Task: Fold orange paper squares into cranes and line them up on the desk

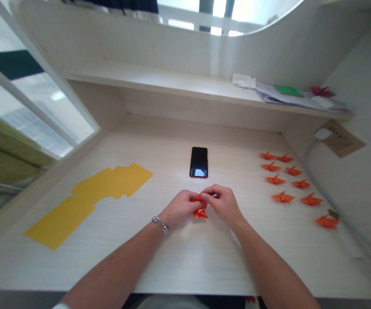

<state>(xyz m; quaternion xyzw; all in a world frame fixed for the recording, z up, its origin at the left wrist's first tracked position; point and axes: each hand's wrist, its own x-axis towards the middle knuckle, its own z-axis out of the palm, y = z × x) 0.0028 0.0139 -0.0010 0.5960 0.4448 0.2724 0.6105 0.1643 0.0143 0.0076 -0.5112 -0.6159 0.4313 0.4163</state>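
Desk surface (185, 257) lies bare toward its near edge; my left hand (180, 208) and right hand (224, 204) both pinch 1 orange paper fold (200, 212).

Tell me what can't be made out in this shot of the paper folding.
- Orange paper, head view: mostly covered by the left hand and right hand, so its fold shape is unclear.
- Each hand's grip: fingertips overlap on the paper, contact points hidden.
- Phone: screen shows only glare.
- Papers on the shelf: too small and blurred to read.
- Folded orange pieces: too small for detail.
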